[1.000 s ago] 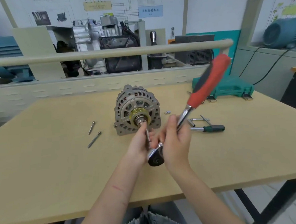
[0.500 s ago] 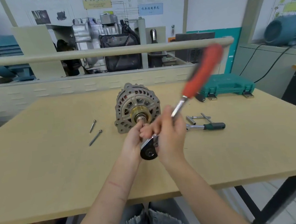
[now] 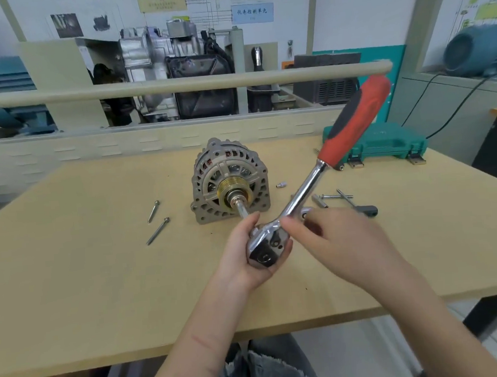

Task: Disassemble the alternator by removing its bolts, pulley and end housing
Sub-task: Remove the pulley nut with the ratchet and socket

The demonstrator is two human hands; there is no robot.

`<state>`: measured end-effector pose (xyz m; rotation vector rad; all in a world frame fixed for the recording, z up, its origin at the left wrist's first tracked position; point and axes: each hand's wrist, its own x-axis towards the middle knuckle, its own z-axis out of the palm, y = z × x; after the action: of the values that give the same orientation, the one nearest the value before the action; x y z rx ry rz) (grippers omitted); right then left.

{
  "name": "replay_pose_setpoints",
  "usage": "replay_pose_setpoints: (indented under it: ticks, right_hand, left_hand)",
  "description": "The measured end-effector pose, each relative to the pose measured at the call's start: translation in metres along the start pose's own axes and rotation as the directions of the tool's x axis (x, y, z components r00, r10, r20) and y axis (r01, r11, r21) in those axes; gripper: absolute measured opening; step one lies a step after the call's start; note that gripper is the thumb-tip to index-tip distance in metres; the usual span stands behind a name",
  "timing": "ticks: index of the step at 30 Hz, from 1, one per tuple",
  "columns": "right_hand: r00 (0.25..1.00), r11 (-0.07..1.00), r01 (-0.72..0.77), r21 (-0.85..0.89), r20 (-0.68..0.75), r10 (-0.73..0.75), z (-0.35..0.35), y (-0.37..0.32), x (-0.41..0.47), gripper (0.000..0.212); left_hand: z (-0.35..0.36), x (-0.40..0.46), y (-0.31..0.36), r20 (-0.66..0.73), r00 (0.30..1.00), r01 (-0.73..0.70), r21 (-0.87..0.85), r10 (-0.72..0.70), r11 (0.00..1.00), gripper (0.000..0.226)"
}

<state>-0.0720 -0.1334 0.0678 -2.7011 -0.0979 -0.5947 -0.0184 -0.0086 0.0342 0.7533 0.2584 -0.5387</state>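
The right hand (image 3: 342, 240) has let go of the ratchet (image 3: 306, 190); the left hand (image 3: 251, 253) now cups its head.

We cannot see what joins the ratchet (image 3: 323, 177) head, cupped in the left hand (image 3: 246, 256), to the pulley (image 3: 235, 190) shaft. Right hand (image 3: 342, 240) fingertips hidden.

Red-black ratchet handle (image 3: 354, 122) — perhaps brass-gold pulley (image 3: 232, 186)
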Motion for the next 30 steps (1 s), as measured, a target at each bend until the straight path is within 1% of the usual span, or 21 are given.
replay_pose_setpoints:
  ticks: [1, 2, 3, 4, 5, 6, 7, 8, 9, 11, 13, 15, 16, 19, 20, 21, 22, 24, 26, 28, 30]
  right_hand:
    - [0.984, 0.991, 0.111, -0.069, -0.129, -0.119, -0.01, -0.002, -0.005, 0.047]
    - [0.927, 0.961, 0.273, -0.053, -0.253, -0.277, -0.018, -0.008, -0.01, 0.043]
    - [0.832, 0.891, 0.44, -0.114, -0.322, -0.452, -0.02, -0.015, -0.012, 0.035]
    - [0.756, 0.803, 0.543, -0.247, -0.272, -0.595, -0.017, -0.018, -0.011, 0.027]
    - [0.709, 0.695, 0.589, -0.411, -0.149, -0.689, -0.013, -0.019, -0.007, 0.025]
    - [0.713, 0.591, 0.603, -0.536, 0.031, -0.7, -0.012, -0.021, 0.0, 0.031]
    - [0.743, 0.511, 0.604, -0.612, 0.2, -0.638, -0.014, -0.025, 0.008, 0.037]
    - [0.742, 0.435, 0.633, -0.641, 0.339, -0.579, -0.015, -0.027, 0.016, 0.042]
    - [0.711, 0.391, 0.683, -0.617, 0.439, -0.549, -0.015, -0.027, 0.025, 0.045]
    - [0.641, 0.406, 0.764, -0.501, 0.519, -0.565, -0.014, -0.025, 0.036, 0.044]
    - [0.618, 0.46, 0.786, -0.413, 0.525, -0.585, -0.014, -0.022, 0.04, 0.04]
    - [0.602, 0.478, 0.798, -0.367, 0.532, -0.596, -0.013, -0.019, 0.039, 0.037]
    - [0.589, 0.474, 0.808, -0.351, 0.524, -0.615, -0.011, -0.019, 0.038, 0.035]
    - [0.518, 0.492, 0.853, -0.174, 0.397, -0.758, -0.018, -0.016, 0.028, 0.029]
    - [0.518, 0.528, 0.847, -0.063, 0.32, -0.793, -0.02, -0.011, 0.023, 0.029]
    - [0.555, 0.589, 0.807, 0.044, 0.282, -0.783, -0.023, -0.003, 0.022, 0.028]
    - [0.628, 0.672, 0.731, 0.116, 0.271, -0.729, -0.024, 0.006, 0.024, 0.026]
    - [0.816, 0.867, 0.483, 0.124, 0.295, -0.497, -0.023, 0.031, 0.037, 0.032]
    - [0.933, 0.972, 0.232, 0.044, 0.273, -0.235, -0.012, 0.072, 0.065, 0.032]
    - [0.973, 0.998, 0.035, -0.056, 0.23, -0.022, 0.003, 0.119, 0.092, 0.034]
    - [0.976, 0.991, -0.118, -0.065, 0.175, 0.128, 0.021, 0.162, 0.112, 0.032]
  left_hand:
    - [0.001, 0.003, -0.001, 0.003, 1.0, -0.009, 0.007, 0.009, 1.0, 0.022]
    - [0.002, 0.001, 0.0, 0.008, 1.0, -0.012, 0.011, 0.012, 1.0, 0.021]
    - [0.001, 0.003, 0.0, 0.016, 1.0, -0.02, 0.019, 0.02, 1.0, 0.021]
    - [0.001, 0.004, 0.0, 0.025, 0.999, -0.03, 0.045, 0.029, 0.999, 0.018]
    - [0.001, 0.004, -0.001, 0.036, 0.999, -0.042, 0.062, 0.04, 0.997, 0.016]
    - [0.001, 0.004, -0.001, 0.016, 0.999, -0.048, 0.086, 0.047, 0.995, 0.016]
    - [0.0, 0.005, -0.001, -0.005, 0.999, -0.036, 0.117, 0.037, 0.992, 0.019]
    - [-0.001, 0.005, 0.0, -0.026, 0.999, -0.024, 0.124, 0.028, 0.992, 0.026]
    - [-0.001, 0.005, 0.001, -0.033, 0.999, -0.02, 0.122, 0.024, 0.992, 0.034]
    - [-0.004, 0.007, 0.004, -0.018, 1.0, -0.018, 0.138, 0.021, 0.99, 0.045]
    - [-0.005, 0.007, 0.005, 0.018, 1.0, 0.0, 0.186, -0.003, 0.983, 0.05]
    - [-0.006, 0.007, 0.004, 0.052, 0.998, 0.027, 0.21, -0.039, 0.977, 0.052]
    - [-0.006, 0.006, 0.004, 0.056, 0.997, 0.048, 0.2, -0.06, 0.979, 0.051]
    - [-0.008, 0.005, 0.004, 0.069, 0.992, 0.1, 0.131, -0.11, 0.986, 0.035]
    - [-0.009, 0.005, 0.005, 0.073, 0.99, 0.115, 0.117, -0.124, 0.986, 0.034]
    - [-0.009, 0.005, 0.006, 0.07, 0.989, 0.126, 0.099, -0.133, 0.987, 0.033]
    - [-0.009, 0.005, 0.006, 0.064, 0.989, 0.125, 0.096, -0.132, 0.987, 0.028]
    - [-0.008, 0.006, 0.004, 0.074, 0.993, 0.079, 0.128, -0.089, 0.989, 0.03]
    - [-0.006, 0.006, 0.004, 0.081, 0.995, 0.035, 0.163, -0.049, 0.986, 0.047]
    - [-0.005, 0.008, 0.003, 0.065, 0.997, 0.034, 0.154, -0.044, 0.987, 0.05]
    - [-0.005, 0.009, 0.004, 0.054, 0.997, 0.044, 0.143, -0.053, 0.989, 0.049]
